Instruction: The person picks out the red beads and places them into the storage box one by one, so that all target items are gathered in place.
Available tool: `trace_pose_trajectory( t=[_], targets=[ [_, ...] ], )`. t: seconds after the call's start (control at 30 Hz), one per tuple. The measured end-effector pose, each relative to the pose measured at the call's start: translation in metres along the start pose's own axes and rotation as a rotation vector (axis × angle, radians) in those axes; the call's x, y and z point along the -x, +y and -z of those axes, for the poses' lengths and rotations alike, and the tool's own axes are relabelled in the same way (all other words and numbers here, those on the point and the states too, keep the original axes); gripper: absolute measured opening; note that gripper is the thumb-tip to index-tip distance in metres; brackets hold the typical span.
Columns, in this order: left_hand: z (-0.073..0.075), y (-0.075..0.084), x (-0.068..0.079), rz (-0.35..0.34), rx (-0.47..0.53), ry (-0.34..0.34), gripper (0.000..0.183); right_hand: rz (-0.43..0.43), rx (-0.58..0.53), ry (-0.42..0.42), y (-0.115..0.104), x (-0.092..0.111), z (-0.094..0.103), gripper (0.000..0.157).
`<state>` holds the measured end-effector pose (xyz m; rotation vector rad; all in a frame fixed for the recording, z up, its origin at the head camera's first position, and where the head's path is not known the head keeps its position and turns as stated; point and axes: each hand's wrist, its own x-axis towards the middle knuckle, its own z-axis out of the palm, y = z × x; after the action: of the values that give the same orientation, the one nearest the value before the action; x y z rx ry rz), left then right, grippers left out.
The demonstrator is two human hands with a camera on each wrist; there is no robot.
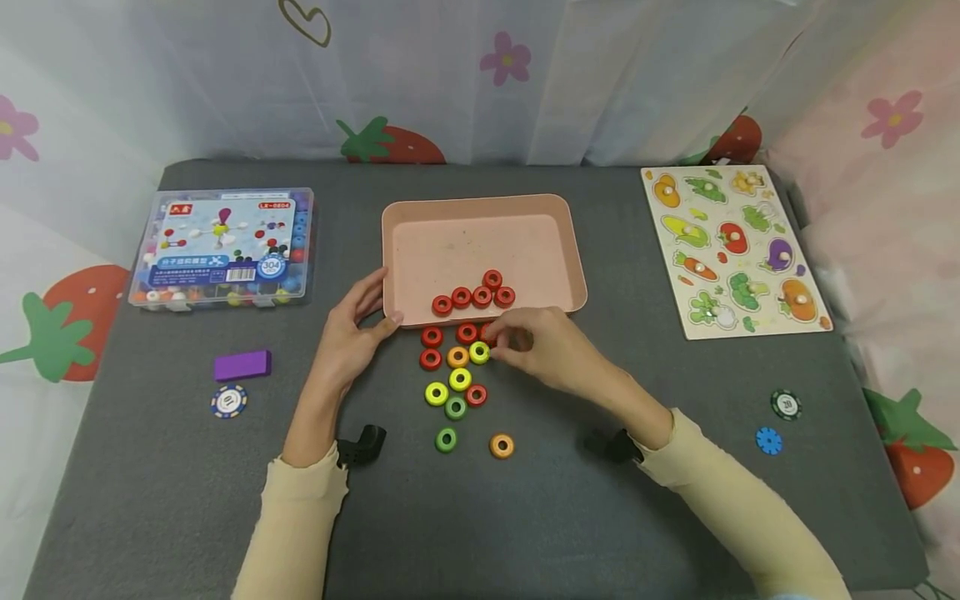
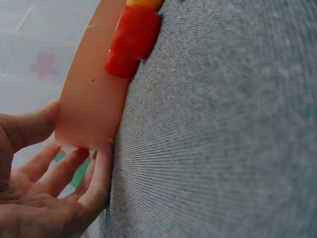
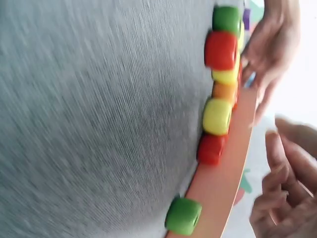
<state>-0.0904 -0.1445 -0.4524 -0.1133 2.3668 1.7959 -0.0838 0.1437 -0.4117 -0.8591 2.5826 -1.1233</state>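
A pink tray (image 1: 480, 225) lies in the middle of the table with several red ring beads (image 1: 482, 297) inside it. My left hand (image 1: 354, 329) holds the tray's front left corner, thumb at the front rim and fingers along the left side, as the left wrist view (image 2: 59, 183) shows. My right hand (image 1: 551, 346) is over the loose beads near the tray's front edge, thumb and index finger beside a red bead (image 1: 487, 332) and a yellow bead (image 1: 479, 353). The right wrist view shows nothing between those fingertips. A green bead (image 3: 183, 216) stands by the tray wall, hidden by the hand from above.
More ring beads, including an orange one (image 1: 502, 446) and a green one (image 1: 446, 440), lie in front of the tray. To the left are a bead box (image 1: 221, 250), a purple block (image 1: 242, 365) and a chip (image 1: 228, 401). A vegetable puzzle board (image 1: 738, 250) lies right.
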Motion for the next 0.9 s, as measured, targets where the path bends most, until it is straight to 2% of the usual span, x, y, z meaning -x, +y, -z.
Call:
trace_pose_trajectory(
  t=[0.17,0.33,0.63,0.77,0.9],
  targets=[
    [0.000,0.001,0.000,-0.002,0.005,0.001,0.066,-0.021,0.004,-0.169,-0.002,0.009,-0.014,0.021],
    [0.000,0.001,0.000,-0.006,0.003,0.003,0.066,-0.059,0.058,-0.240,-0.001,0.014,-0.026,0.023],
    [0.000,0.002,0.000,0.000,-0.003,-0.001,0.067,-0.036,0.052,-0.222,0.002,0.012,-0.031,0.017],
    [0.001,0.001,0.000,0.000,-0.005,-0.001,0.066,-0.020,0.031,-0.195,0.003,0.010,-0.023,0.017],
    [0.000,0.000,0.000,0.001,-0.006,0.001,0.066,-0.033,-0.028,-0.122,0.005,0.004,-0.007,0.019]
  ],
)
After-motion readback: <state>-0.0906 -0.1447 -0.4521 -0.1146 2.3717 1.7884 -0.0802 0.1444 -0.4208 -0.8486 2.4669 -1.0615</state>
